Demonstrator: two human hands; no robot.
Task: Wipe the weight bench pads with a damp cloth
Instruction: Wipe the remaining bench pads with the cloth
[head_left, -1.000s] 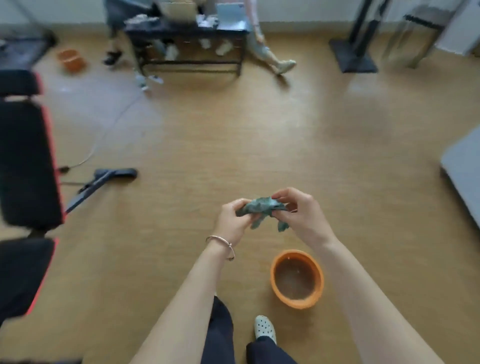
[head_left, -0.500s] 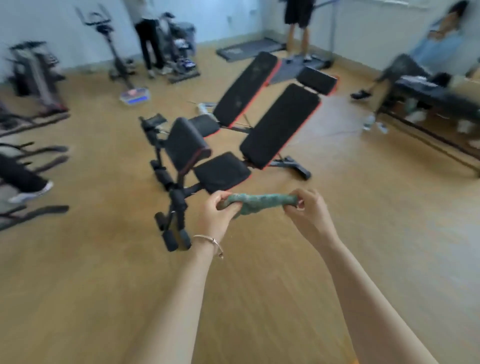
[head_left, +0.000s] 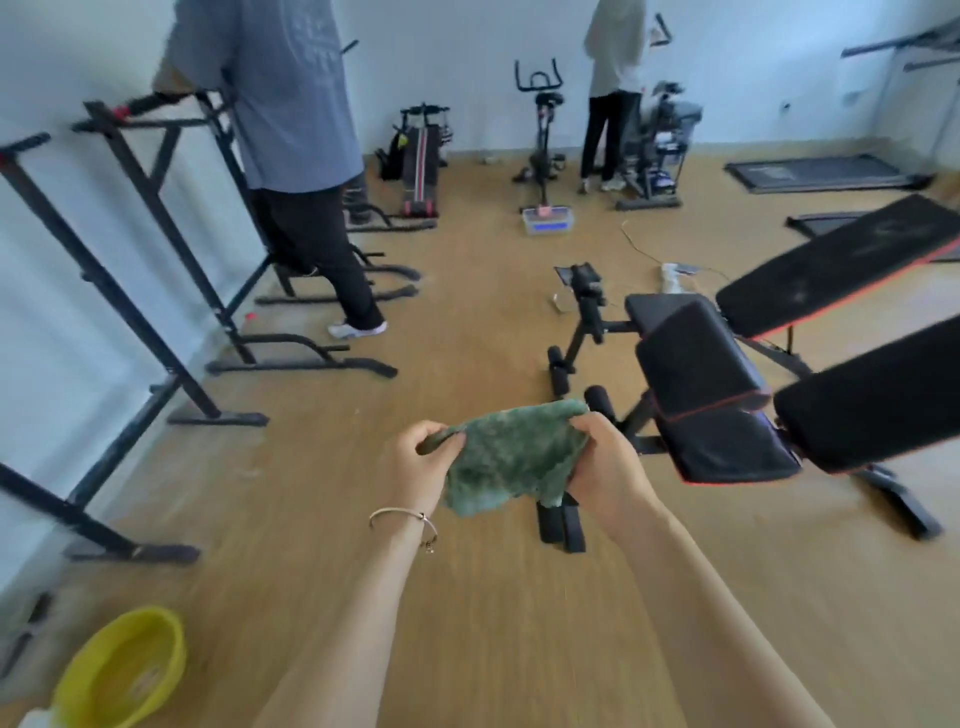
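I hold a green cloth (head_left: 511, 457) spread out in front of me at chest height. My left hand (head_left: 415, 462) pinches its left edge and my right hand (head_left: 608, 467) grips its right edge. Just right of the cloth stands a black weight bench with red piping. Its small front pad (head_left: 711, 395) is nearest my right hand, and its long back pad (head_left: 878, 395) runs off the right edge. A second bench's long pad (head_left: 841, 265) lies behind it.
A yellow basin (head_left: 122, 670) sits on the wooden floor at bottom left. Black dip-bar frames (head_left: 171, 249) line the left wall, with a person (head_left: 301, 156) standing among them. Another person (head_left: 613, 88) stands at the far wall by an exercise bike (head_left: 543, 135).
The view has swung left, so the bench now sits at the right. The cloth, twisted into a roll between my hands before, is now opened out flat.
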